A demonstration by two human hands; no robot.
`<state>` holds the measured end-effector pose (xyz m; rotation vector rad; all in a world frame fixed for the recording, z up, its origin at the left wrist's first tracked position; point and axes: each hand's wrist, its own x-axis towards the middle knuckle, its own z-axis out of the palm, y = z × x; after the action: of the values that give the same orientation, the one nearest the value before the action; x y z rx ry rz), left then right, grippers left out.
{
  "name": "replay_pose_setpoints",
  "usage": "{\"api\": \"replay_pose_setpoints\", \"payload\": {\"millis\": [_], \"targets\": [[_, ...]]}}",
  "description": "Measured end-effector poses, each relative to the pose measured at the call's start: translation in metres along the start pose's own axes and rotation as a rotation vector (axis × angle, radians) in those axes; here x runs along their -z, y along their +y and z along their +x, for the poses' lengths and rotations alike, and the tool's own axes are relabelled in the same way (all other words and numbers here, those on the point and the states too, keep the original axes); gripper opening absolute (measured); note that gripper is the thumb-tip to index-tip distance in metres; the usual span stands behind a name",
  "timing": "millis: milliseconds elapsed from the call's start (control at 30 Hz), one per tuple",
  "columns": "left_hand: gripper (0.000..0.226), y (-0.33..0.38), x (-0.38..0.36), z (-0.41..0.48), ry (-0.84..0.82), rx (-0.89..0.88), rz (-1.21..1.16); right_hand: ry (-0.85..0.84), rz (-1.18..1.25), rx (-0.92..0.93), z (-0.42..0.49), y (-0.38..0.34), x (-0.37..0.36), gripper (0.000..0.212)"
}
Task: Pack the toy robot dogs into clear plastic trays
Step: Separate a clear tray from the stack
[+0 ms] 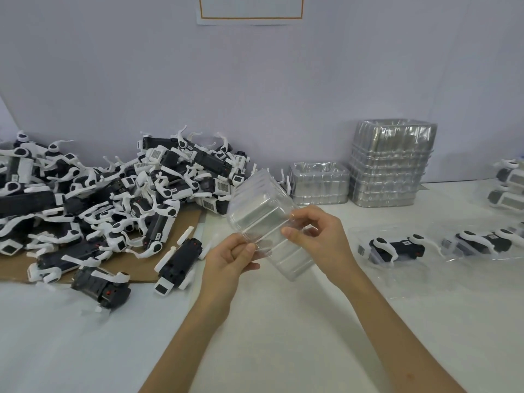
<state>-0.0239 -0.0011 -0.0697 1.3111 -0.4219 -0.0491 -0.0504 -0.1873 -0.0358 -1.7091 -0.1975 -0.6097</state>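
Note:
A small nested stack of clear plastic trays (261, 211) is held tilted above the white table in the centre. My left hand (229, 259) pinches its near lower edge. My right hand (314, 231) pinches the rim on the right side with thumb and forefinger. A big heap of black-and-white toy robot dogs (113, 194) lies to the left, partly on a sheet of cardboard (136, 265). One loose dog (178, 262) lies just left of my left hand. Two dogs sit in clear trays (397, 248) to the right.
Two stacks of empty clear trays stand against the wall: a short stack (319, 182) and a tall stack (391, 163). More packed dogs (507, 185) lie at the far right edge. The white table (283, 321) runs to the front.

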Motion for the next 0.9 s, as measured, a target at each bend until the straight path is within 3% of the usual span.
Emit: {"api": "replay_pose_setpoints", "payload": {"millis": [333, 700, 900], "targets": [[0.016, 0.000, 0.001, -0.001, 0.126, 0.036, 0.006, -0.054, -0.044, -0.022, 0.001, 0.001, 0.001, 0.014], [0.020, -0.002, 0.012, -0.001, 0.192, 0.124, 0.014, 0.071, -0.027, 0.029, 0.004, 0.005, 0.011, 0.012], [0.018, -0.008, 0.016, 0.002, 0.270, 0.211, -0.044, 0.246, -0.095, 0.068, 0.007, 0.007, 0.018, 0.007]]}}
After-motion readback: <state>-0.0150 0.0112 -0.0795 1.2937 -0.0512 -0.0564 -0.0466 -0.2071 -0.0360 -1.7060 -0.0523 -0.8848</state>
